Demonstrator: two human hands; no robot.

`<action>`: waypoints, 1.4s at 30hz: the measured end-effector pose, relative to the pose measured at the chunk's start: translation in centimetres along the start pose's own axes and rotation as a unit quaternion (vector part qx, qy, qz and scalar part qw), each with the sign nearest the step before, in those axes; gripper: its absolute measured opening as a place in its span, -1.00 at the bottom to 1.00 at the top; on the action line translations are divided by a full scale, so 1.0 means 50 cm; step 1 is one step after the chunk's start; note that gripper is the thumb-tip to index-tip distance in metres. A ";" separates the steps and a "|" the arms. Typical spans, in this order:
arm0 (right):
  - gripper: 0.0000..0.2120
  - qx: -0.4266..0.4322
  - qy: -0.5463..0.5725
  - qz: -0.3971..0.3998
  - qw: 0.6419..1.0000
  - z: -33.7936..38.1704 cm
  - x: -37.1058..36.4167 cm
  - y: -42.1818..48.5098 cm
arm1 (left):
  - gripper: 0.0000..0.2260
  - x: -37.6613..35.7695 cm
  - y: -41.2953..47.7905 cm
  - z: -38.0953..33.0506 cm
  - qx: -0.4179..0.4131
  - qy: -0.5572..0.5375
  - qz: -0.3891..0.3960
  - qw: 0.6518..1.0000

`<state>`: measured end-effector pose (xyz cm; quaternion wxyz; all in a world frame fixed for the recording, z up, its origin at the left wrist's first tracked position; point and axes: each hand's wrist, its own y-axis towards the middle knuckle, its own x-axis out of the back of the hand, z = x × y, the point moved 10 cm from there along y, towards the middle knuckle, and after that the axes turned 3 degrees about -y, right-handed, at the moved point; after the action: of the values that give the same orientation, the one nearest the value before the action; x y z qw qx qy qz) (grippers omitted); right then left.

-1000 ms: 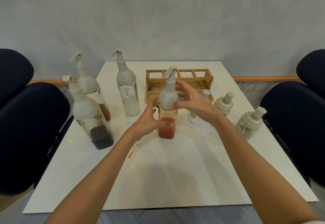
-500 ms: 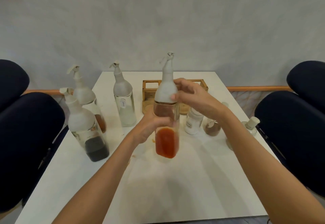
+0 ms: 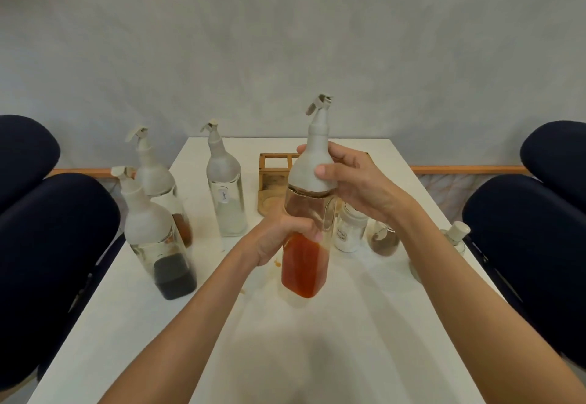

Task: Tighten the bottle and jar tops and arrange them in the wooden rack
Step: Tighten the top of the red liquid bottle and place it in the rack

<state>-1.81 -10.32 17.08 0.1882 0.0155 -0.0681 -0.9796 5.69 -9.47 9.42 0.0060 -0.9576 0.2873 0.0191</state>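
Note:
I hold a tall glass bottle of orange-red liquid [image 3: 303, 270] lifted above the white table [image 3: 348, 340]. My left hand [image 3: 282, 238] grips its glass body at mid height. My right hand [image 3: 355, 181] wraps around its white cone-shaped top [image 3: 309, 165], whose spout points up. The wooden rack [image 3: 274, 175] stands behind the bottle, partly hidden by it and by my right hand. Three more tall bottles stand to the left: one with dark liquid [image 3: 158, 238], one with brown liquid [image 3: 152, 168], and a clear one [image 3: 225, 194].
Small jars stand to the right: a white sugar jar [image 3: 348, 235], a jar of brown powder [image 3: 385, 240], and a white-topped jar [image 3: 456, 238] at the table's right edge. Dark blue chairs [image 3: 47, 245] flank the table on both sides. Orange drips stain the table near the bottle.
The orange-red bottle has risen off the table and come nearer to me. Both hands kept their hold on it, the left on the glass, the right on the top.

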 end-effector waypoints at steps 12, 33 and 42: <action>-0.45 0.008 -0.019 0.016 1.000 0.009 0.014 -0.025 | -0.44 -0.005 0.000 0.001 0.006 -0.001 -0.001 1.000; -0.41 -0.018 -0.005 0.078 0.997 0.005 -0.002 -0.024 | -0.27 -0.017 -0.009 -0.005 0.016 -0.008 0.029 0.999; -0.43 -0.030 -0.194 -0.023 0.980 0.000 0.024 -0.014 | -0.40 0.002 -0.010 0.012 0.020 0.013 -0.021 0.999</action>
<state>-3.19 -10.12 16.97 0.1496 -0.1789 -0.0737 -0.9696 6.05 -9.11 8.81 0.0218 -0.9633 0.2677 0.0005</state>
